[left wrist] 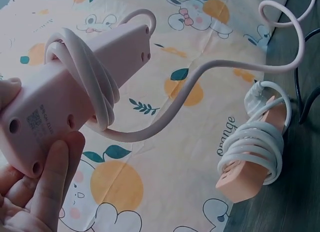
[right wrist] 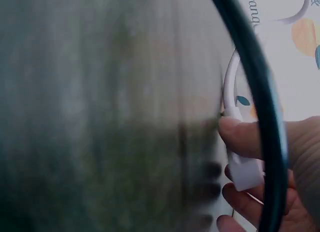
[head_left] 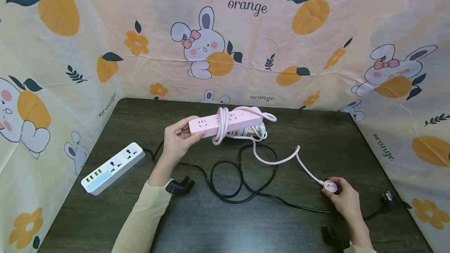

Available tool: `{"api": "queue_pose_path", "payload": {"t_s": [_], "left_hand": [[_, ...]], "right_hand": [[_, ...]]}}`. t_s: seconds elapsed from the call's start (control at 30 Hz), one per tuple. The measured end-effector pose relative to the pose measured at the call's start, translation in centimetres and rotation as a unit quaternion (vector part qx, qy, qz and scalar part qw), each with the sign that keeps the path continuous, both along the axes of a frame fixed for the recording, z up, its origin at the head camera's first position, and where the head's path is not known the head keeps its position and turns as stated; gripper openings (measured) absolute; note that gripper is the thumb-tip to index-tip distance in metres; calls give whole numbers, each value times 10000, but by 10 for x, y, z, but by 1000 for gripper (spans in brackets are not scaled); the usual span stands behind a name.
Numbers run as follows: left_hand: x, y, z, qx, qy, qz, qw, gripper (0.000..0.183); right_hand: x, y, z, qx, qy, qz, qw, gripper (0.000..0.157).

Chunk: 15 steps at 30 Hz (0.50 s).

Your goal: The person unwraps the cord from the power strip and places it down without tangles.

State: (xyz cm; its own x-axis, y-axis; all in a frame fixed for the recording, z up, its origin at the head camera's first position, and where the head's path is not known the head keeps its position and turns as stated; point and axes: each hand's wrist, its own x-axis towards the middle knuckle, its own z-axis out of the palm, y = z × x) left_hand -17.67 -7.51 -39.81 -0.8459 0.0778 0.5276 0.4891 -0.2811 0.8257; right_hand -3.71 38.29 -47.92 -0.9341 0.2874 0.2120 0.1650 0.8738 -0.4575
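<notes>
My left hand grips the left end of a pink power strip, held up above the back of the table. Several turns of its pink cord wrap round the strip's middle. In the left wrist view the strip's underside faces the camera, thumb and fingers around its end. From the strip a loose length of cord runs down to the right. At that end my right hand pinches the pink plug, low over the right side of the table. The right wrist view shows the plug between thumb and fingers.
A white power strip lies at the left. Its black cord loops across the middle to a black plug at the right edge. Behind the pink strip lies an orange power strip wrapped in white cord. A printed cloth backs the table.
</notes>
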Motion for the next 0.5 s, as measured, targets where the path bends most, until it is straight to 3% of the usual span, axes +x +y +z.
{"api": "queue_pose_path", "payload": {"t_s": [0.17, 0.27, 0.4, 0.5], "left_hand": [[1, 3, -1, 42, 51, -113, 9999, 36], [1, 4, -2, 2, 18, -106, 9999, 36], [3, 6, -2, -81, -1, -52, 10000, 36], [3, 7, -1, -104, -7, -55, 9999, 36]], "right_hand": [[-3, -6, 16, -143, -681, 430, 9967, 43], [-10, -17, 34, -219, -714, 574, 9956, 46], [-26, -45, 55, -202, 189, 679, 9973, 42], [-45, -70, 64, -286, 804, 1006, 9913, 36]]}}
